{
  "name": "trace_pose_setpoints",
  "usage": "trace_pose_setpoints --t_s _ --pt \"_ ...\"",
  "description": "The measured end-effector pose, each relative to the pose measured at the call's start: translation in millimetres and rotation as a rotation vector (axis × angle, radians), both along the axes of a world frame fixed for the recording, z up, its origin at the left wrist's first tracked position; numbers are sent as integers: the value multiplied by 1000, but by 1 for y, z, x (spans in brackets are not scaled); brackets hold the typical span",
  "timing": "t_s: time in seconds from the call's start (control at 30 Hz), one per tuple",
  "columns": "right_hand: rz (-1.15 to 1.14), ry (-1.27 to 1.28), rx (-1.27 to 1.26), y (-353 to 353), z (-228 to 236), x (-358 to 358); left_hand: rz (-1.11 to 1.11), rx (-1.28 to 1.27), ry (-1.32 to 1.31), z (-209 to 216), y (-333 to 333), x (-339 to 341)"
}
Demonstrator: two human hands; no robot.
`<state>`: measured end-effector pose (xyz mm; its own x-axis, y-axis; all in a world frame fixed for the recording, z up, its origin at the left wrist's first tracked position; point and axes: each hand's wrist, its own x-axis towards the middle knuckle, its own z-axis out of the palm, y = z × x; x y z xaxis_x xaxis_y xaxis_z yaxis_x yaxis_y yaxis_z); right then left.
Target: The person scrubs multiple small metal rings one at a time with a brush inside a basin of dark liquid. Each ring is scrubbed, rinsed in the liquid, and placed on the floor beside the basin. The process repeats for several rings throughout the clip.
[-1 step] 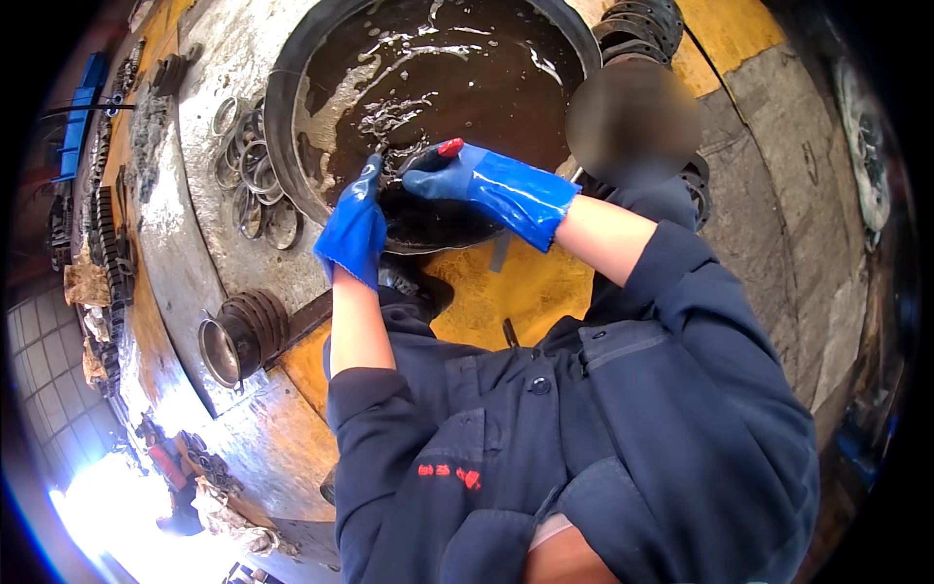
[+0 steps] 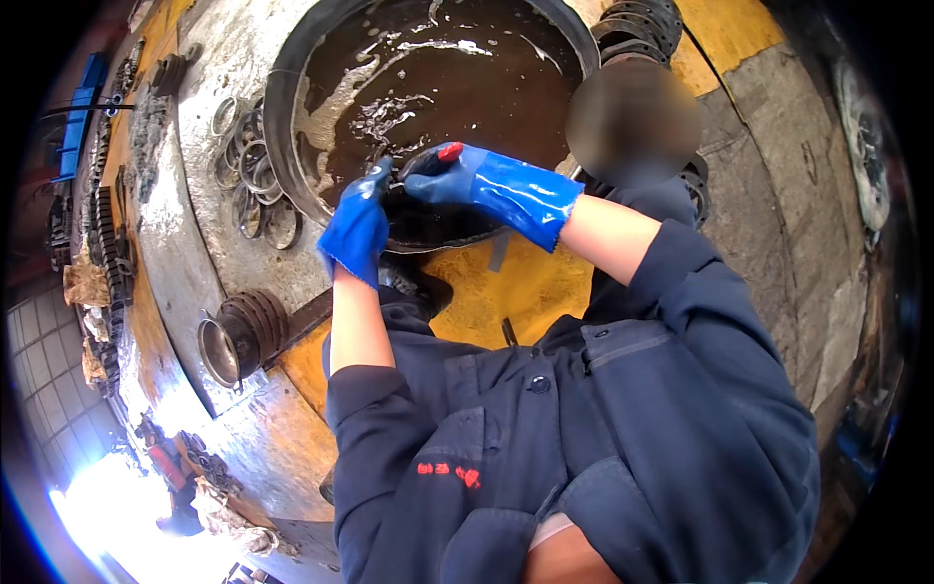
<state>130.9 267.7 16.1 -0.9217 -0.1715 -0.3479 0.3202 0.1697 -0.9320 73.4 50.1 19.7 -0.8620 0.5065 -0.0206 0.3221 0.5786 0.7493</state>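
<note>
Both my hands wear blue rubber gloves and meet over the near part of a large round basin (image 2: 282,117) of dark liquid. My left hand (image 2: 360,214) has its fingers closed and pointing up toward the liquid. Beside it, my right hand (image 2: 448,175) is bent in from the right with curled fingers; a red patch shows on the glove. A small dark thing seems to be between the fingertips, too hidden to name. Thin streaks of pale foam (image 2: 384,117) float just beyond the fingers.
Several metal rings (image 2: 258,165) lie left of the basin on a metal sheet. A dark ribbed cylinder stack (image 2: 243,336) lies nearer. Dark round discs (image 2: 637,29) are stacked at the back right, by a blurred patch. A bright glare (image 2: 136,516) fills the lower left.
My hands have shifted only slightly, the left fingertips a little lower and to the right. The foam streaks on the liquid have changed shape.
</note>
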Motion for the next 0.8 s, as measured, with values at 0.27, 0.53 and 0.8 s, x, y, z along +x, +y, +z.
trace_pose_setpoints --t_s 0.27,0.53,0.8 --pt "108 -69 409 26 4 37 218 -508 -4 -2 38 -2" --pt "-383 57 -211 3 67 55 356 -347 84 13 27 -10" --pt "-250 347 673 -2 24 40 496 53 -289 48 0 -12"
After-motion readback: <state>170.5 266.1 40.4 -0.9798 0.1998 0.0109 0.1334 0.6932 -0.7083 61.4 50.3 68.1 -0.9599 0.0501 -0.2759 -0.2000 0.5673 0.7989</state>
